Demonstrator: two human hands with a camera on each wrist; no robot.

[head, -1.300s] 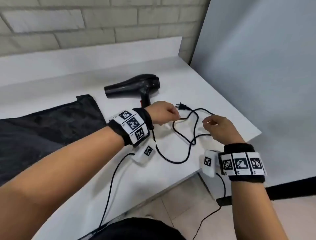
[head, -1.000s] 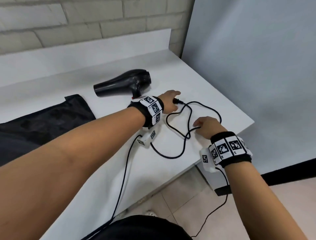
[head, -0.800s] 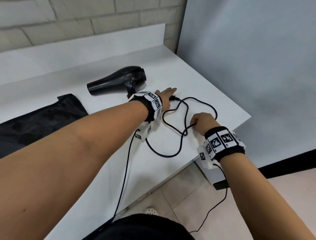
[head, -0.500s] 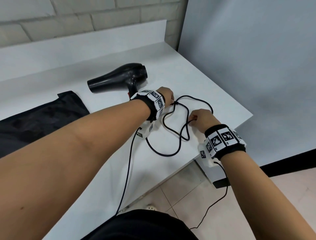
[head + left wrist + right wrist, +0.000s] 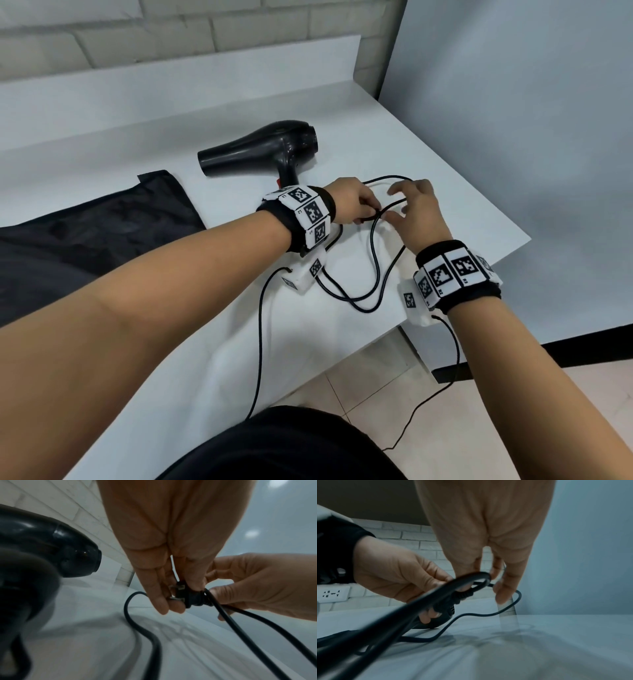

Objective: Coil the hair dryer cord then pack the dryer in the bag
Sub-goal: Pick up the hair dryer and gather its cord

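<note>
The black hair dryer (image 5: pixel 260 147) lies on its side on the white table (image 5: pixel 455 192), nozzle pointing left. Its black cord (image 5: pixel 376 274) runs in loose loops in front of it. My left hand (image 5: pixel 368 212) is raised a little over the table and pinches the plug (image 5: pixel 187 596) between thumb and fingers. My right hand (image 5: pixel 394 214) is right beside it and holds a loop of the cord (image 5: pixel 471 580) against the plug end. The black bag (image 5: pixel 85 233) lies flat on the table at the left.
The table ends close to the right of my hands, and its front edge drops to a tiled floor (image 5: pixel 376 394). A blue-grey panel (image 5: pixel 513 102) stands at the right, a brick wall with a socket (image 5: pixel 333 593) behind. Thin wrist-camera cables (image 5: pixel 260 342) hang off the front edge.
My left hand picked the plug up off the table. My right hand carried a length of cord leftward to it, so the hands now meet and the loops have drawn closer.
</note>
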